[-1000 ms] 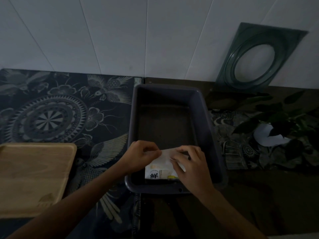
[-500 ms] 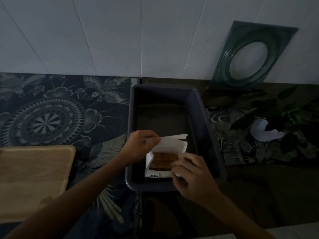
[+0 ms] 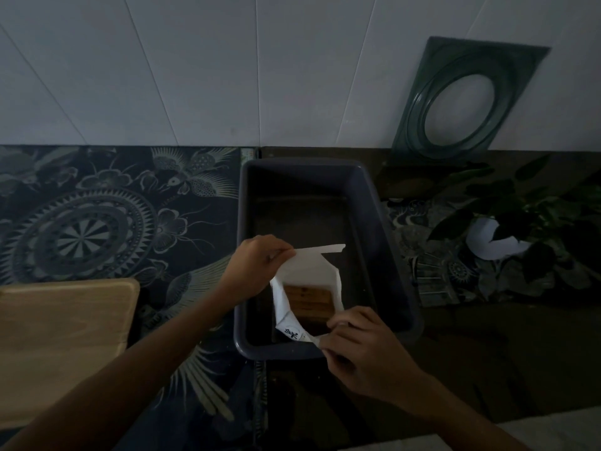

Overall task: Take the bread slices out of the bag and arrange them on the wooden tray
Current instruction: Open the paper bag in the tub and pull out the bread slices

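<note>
Bread slices [image 3: 309,301] show brown and flat inside the white bag [image 3: 304,271], which sits in the near end of the grey tub [image 3: 383,229]. Your left hand [image 3: 257,268] pinches the far flap; your right hand [image 3: 361,349] pinches the near lip. Hold the mouth wide and steady, free one hand to reach in, then carry slices to the wooden tray [image 3: 65,327], well left of your left hand.

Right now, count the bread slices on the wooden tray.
0. The wooden tray is bare where visible; its left part is out of frame. The only bread showing sits inside the bag, slices indistinguishable.
</note>
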Demonstrator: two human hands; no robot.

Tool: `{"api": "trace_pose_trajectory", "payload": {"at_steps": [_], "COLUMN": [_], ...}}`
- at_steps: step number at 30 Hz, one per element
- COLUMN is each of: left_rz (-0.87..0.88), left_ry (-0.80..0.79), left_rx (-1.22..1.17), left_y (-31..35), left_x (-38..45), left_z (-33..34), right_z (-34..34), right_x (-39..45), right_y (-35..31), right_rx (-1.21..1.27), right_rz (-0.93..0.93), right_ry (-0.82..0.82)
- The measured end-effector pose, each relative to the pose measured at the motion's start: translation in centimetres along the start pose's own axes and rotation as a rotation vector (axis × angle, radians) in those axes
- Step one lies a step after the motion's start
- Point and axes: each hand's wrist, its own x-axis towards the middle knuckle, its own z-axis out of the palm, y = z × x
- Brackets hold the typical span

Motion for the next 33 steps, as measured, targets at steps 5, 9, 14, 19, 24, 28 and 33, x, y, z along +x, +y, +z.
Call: {"api": "trace_pose_trajectory", "payload": {"at_steps": [5, 9, 14, 19, 24, 28, 33], "left_rz": [0.030, 0.055, 0.082, 0.109, 0.127, 0.161, 0.172], "left_ry": [-0.027, -0.014, -0.023, -0.032, -0.020, -0.018, -0.007], "left_rx": [-0.026, -0.035, -0.034, -0.039, -0.035, -0.039, -0.046], "left_y": [0.3, 0.6, 0.7, 0.6, 0.3, 0.0, -0.3], "left_x": [-0.8, -1.1, -1.2, -1.1, -1.0, -1.0, -0.9], "left_z": [0.1, 0.2, 0.2, 0.0, -0.1, -0.2, -0.1], "right_z": [-0.9, -1.8, -2.5, -2.4, -2.0, -0.9, 1.9], "right_x": [0.6, 2.7, 6.3, 9.1, 10.2, 11.2, 11.6], "right_y": [0.1, 0.2, 0.5, 0.3, -0.8, -0.9, -1.0], "right_rx": [0.071, 0.062, -0.039, -0.207, -0.258, -0.341, -0.409], "right_rz": [0.034, 0.076, 0.140, -0.014, 0.127, 0.228, 0.267], "right_ry": [0.006, -0.004, -0.268, -0.475, -0.632, -0.766, -0.832]}}
